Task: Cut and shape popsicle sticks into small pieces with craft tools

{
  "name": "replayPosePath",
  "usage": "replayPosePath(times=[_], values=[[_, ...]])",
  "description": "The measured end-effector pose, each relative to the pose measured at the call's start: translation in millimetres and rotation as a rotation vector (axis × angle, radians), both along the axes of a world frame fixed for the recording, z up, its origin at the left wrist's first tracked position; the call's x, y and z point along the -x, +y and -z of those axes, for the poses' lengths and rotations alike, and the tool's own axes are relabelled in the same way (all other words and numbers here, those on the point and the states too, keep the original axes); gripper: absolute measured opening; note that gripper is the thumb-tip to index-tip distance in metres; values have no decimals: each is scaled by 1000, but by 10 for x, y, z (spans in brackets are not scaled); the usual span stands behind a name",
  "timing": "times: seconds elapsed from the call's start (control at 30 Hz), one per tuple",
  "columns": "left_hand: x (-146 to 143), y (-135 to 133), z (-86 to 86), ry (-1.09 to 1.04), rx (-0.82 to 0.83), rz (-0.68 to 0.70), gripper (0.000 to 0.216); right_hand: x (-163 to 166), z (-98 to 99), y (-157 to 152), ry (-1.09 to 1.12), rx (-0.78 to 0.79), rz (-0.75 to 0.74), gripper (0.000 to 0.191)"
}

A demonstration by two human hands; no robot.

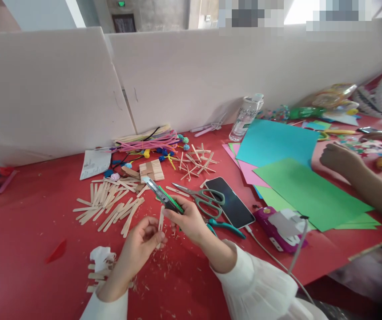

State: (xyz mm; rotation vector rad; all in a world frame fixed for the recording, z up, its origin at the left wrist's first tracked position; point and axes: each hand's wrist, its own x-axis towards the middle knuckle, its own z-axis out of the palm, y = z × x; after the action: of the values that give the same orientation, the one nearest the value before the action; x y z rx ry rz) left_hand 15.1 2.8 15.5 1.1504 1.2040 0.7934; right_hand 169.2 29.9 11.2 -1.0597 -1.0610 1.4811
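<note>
Craft stick (161,217): pinched in my left hand (141,243)
Utility knife (162,194): gripped in my right hand (188,218)
Desk (37,289): red, shavings (168,257) scattered below my hands

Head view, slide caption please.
Left hand holds a wooden stick and right hand a utility knife above a red table.

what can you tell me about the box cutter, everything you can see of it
The box cutter is long and slim, with a silvery, metal-looking front end, a bright green ridged strip and a black, plastic-looking body. The right hand grips its rear, hiding part of it. It slants above the red table, front end pointing forward and left. Whether it touches the wooden stick just below is unclear.
</note>
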Motion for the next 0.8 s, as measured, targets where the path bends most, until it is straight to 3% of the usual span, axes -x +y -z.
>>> replayPosePath(times=[0.23, 0.4, 0.53, 0.8], values=[[28, -16, -33, 3, 73, 47, 35, -24, -31, 5, -34, -30, 50, 29], [86, 49, -48, 16, -26, -171, 33, -92, -140, -29, -82, -59, 85, 35], [110, 84, -67, -23, -88, -333, 36, -108, -223, -170, -127, -82, 74, 28], [40, -28, 57, -89, -178, -333, 26, 192, -28, -453, -121, -90, 139, 36]])
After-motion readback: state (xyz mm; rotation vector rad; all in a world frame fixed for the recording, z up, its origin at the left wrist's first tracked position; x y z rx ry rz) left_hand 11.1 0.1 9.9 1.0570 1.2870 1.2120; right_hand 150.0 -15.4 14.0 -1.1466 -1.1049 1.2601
